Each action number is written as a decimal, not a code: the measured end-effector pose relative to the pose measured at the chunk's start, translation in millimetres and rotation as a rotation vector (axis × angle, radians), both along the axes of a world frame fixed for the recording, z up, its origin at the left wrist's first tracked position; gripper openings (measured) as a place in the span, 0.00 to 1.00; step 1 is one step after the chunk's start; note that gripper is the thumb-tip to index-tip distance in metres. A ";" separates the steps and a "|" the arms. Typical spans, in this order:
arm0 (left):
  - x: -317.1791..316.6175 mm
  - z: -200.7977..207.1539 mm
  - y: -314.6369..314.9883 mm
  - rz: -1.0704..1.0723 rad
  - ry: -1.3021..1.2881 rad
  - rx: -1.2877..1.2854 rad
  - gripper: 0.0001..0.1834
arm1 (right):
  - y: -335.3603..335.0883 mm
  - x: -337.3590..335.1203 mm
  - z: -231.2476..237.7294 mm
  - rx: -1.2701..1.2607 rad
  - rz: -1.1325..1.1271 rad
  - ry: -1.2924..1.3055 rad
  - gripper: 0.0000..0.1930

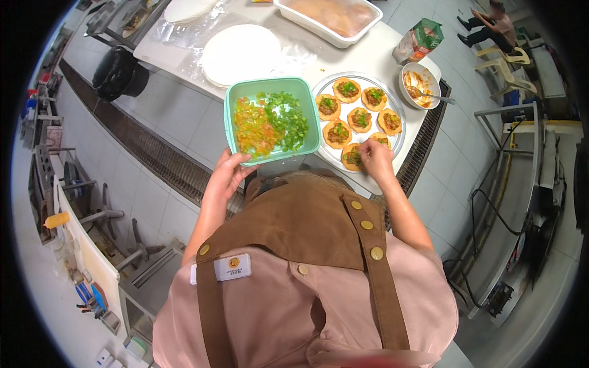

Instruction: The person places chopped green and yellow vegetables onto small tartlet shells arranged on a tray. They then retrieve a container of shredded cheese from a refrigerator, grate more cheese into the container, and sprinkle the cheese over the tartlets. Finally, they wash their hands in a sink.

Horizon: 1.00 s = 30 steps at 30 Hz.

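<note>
My left hand (228,176) grips the near left corner of a mint-green plastic container (230,116), tilted over the table's front edge. Inside lie diced yellow-orange vegetables (254,126) on the left and chopped greens (288,124) on the right. Fingers pinched together, my right hand (377,159) is over the nearest rounds on a round metal tray (368,136); whatever the fingertips hold is hidden. Several small round dough bases (359,119) topped with a reddish-brown filling and green bits sit on that tray. My right hand partly covers one topped round (380,140).
Beside the tray stand a white bowl (419,69) with sauce and a spoon and a green-and-brown package (418,42). Farther back are a white tub (336,38) of orange food and stacked white discs (240,55) on plastic. A black bin (116,73) stands left; a person (496,27) sits far right.
</note>
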<state>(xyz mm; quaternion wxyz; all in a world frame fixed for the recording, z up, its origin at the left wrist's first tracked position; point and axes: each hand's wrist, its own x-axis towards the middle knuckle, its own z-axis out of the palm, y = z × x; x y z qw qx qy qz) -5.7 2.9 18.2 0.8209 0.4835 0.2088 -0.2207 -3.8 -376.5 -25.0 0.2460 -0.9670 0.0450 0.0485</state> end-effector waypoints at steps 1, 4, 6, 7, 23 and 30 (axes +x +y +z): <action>-0.1 -0.5 -1.1 0.009 0.010 0.010 0.32 | -0.2 -2.7 0.1 -0.044 0.060 0.030 0.03; -0.1 -0.1 -0.9 0.029 0.017 0.025 0.29 | 0.6 1.7 -2.0 -0.030 -0.030 -0.044 0.04; 0.1 1.3 0.0 0.015 -0.008 -0.002 0.30 | -1.1 11.5 -2.4 -0.082 -0.068 -0.113 0.08; 0.4 2.2 0.9 0.010 0.006 0.021 0.30 | -1.5 14.8 -2.3 -0.133 -0.032 -0.090 0.08; 0.8 -4.1 1.4 -0.008 0.004 0.033 0.33 | -11.1 29.0 -19.1 -0.264 0.207 -0.142 0.09; 2.3 -2.9 0.6 0.027 0.018 0.017 0.30 | 5.8 51.1 -25.1 0.068 0.109 -0.264 0.10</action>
